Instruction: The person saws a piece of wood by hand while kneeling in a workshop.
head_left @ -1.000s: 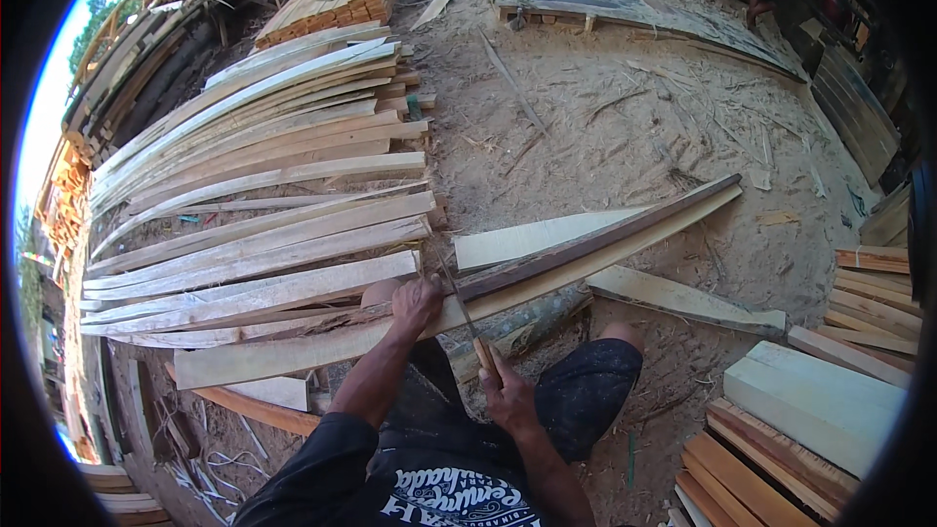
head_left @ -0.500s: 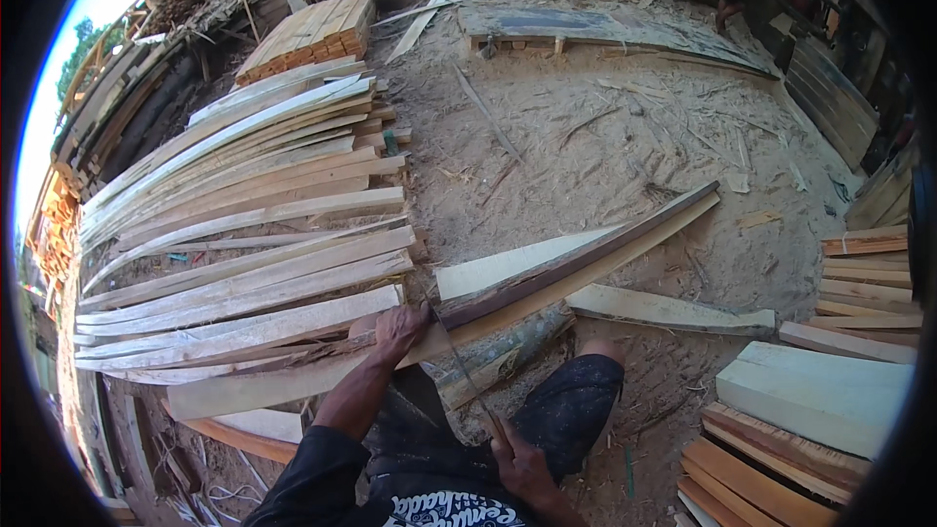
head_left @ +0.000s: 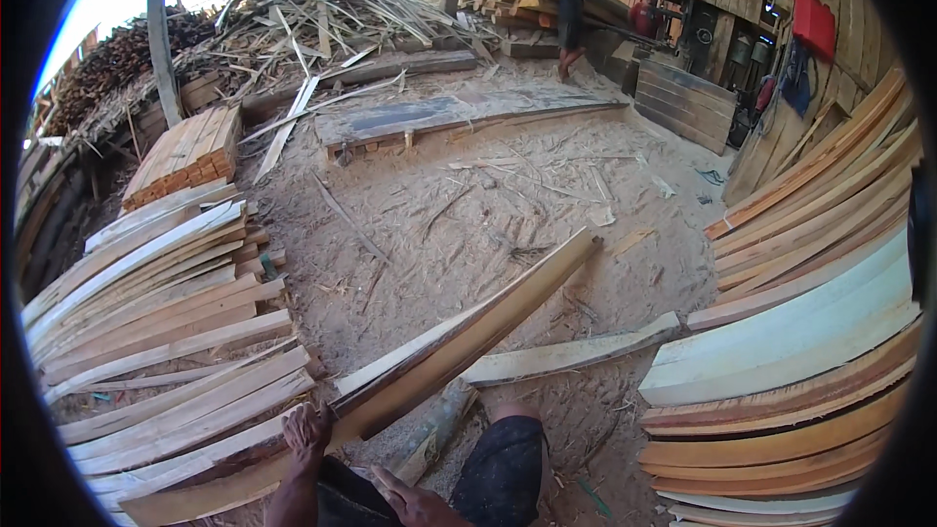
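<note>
A long plank [head_left: 459, 346] with a dark bark edge slants across my legs, from lower left up to the middle of the yard. My left hand [head_left: 307, 431] is closed over its upper edge. Low in front of my lap is my right hand [head_left: 405, 500], closed on the handle of a machete; its blade is hard to make out against my dark shorts. Beneath the plank lies a short log [head_left: 429, 439] with pale bark. A pale board [head_left: 576, 356] extends from there to the right on the sandy ground.
Rows of sawn boards [head_left: 195, 332] lie at my left, and stacked curved boards [head_left: 781, 429] at my right. Farther off are a low wooden platform [head_left: 468, 115], a bundle of battens [head_left: 185, 151] and a scrap heap [head_left: 322, 20]. A person [head_left: 570, 15] stands at the back near logs.
My view has tilted up and turned right, bringing the far logs, the shed and a standing person into sight. My left hand stays on the plank; the machete blade shows less clearly.
</note>
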